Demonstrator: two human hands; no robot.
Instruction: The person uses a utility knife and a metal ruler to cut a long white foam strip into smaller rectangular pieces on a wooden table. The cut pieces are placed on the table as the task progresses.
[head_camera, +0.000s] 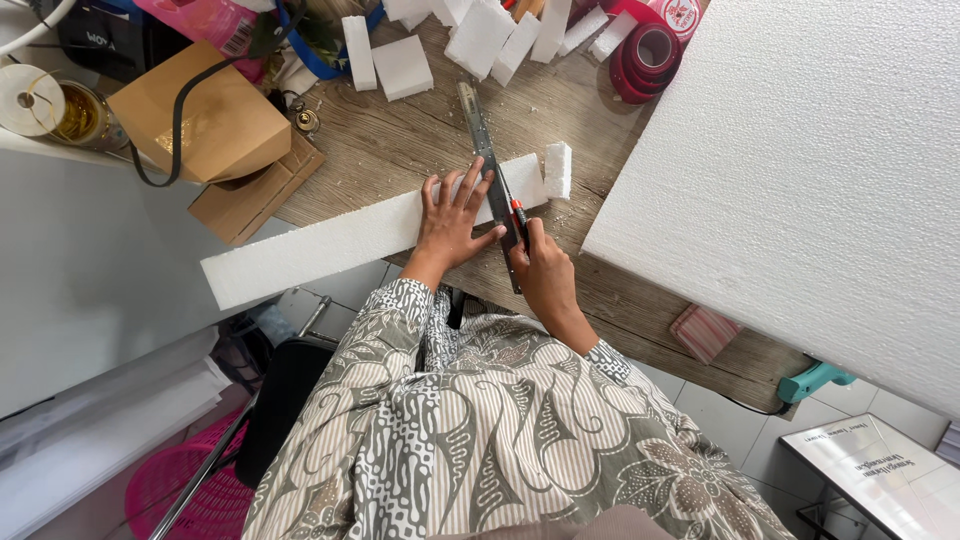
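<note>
Here the left hand (452, 222) lies flat with fingers spread on the long white foam strip (340, 240), its fingertips pressing against the metal ruler (488, 165) laid across the strip on the wooden table (400, 140). Just beside it, the right hand (543, 272) has its fingers closed around a red-tipped cutter (517, 222), whose blade runs along the ruler's right edge, near a small cut foam block (557, 170).

Foam sheet (800, 170) cut off by top and right edges | metal ruler (478, 125) partly covered by left hand (450, 220) | cutter (518, 222) blade unseen behind ruler | pink basket (190, 495) cropped at bottom.
</note>
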